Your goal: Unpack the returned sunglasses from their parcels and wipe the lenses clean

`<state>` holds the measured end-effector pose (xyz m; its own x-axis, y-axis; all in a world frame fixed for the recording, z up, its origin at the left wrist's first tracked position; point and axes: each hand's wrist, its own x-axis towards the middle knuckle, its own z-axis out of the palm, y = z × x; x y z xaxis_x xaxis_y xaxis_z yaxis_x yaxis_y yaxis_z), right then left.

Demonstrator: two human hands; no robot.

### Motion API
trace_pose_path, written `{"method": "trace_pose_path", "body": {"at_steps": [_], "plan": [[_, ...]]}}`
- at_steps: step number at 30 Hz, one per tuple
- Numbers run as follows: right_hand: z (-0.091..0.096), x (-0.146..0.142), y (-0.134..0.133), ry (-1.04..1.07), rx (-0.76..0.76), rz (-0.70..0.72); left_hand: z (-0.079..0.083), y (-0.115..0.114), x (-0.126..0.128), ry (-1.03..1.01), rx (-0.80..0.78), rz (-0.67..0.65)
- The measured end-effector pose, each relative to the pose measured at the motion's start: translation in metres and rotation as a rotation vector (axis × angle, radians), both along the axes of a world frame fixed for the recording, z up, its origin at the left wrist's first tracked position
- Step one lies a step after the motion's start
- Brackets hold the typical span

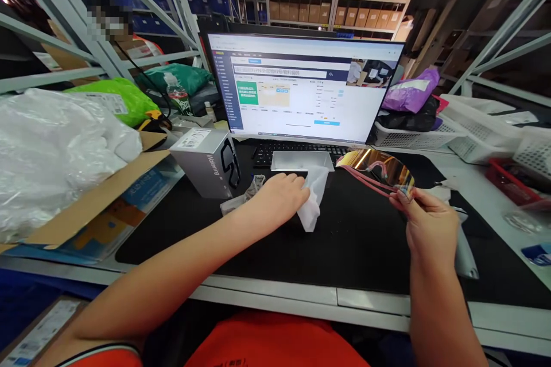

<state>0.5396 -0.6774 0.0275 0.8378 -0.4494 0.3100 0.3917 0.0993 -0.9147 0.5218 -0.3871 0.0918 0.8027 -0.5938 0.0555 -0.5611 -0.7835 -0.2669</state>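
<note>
Far left, white plastic wrap [51,160] in an open cardboard carton [97,206], then a grey box [202,163] on a black desk mat [365,246]. Left hand [278,198] on a white cloth [312,200], fingers together; whether clamped or only resting, impossible to tell. Right hand [424,223] pinched on the pink arms of mirrored sunglasses [376,169], these raised above the mat, just right of the keyboard [297,155]. Cloth and sunglasses apart, one to each hand.

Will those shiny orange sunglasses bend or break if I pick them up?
The sunglasses probably feel light: the right hand pinches them with its fingertips. The thin pink arms look springy, so they may flex. The big curved lens seems stiffer and could scratch.
</note>
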Motion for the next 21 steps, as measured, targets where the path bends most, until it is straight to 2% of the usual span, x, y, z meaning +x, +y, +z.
{"method": "trace_pose_path", "body": {"at_steps": [4,7,9,13,15,18,21], "plan": [[-0.015,-0.033,0.004,0.070,0.049,-0.036,-0.020,-0.003,0.005,0.094,-0.176,-0.062],[-0.034,-0.057,0.009,0.160,0.165,-0.035,-0.029,-0.008,0.008,0.111,-0.326,-0.033],[-0.044,-0.072,0.008,0.225,0.182,-0.014,-0.035,-0.011,0.011,0.097,-0.403,0.009],[-0.052,-0.100,-0.004,0.234,0.043,0.004,-0.040,-0.006,0.012,0.013,-0.542,0.096],[-0.054,-0.109,-0.004,0.215,-0.073,0.008,-0.039,0.004,0.004,-0.138,-0.609,0.114],[-0.057,-0.110,0.008,0.208,-0.180,-0.018,-0.031,0.020,-0.019,-0.432,-0.576,0.090],[-0.063,-0.103,0.030,0.201,-0.160,-0.007,-0.026,0.032,-0.039,-0.520,-0.445,0.029]]}}
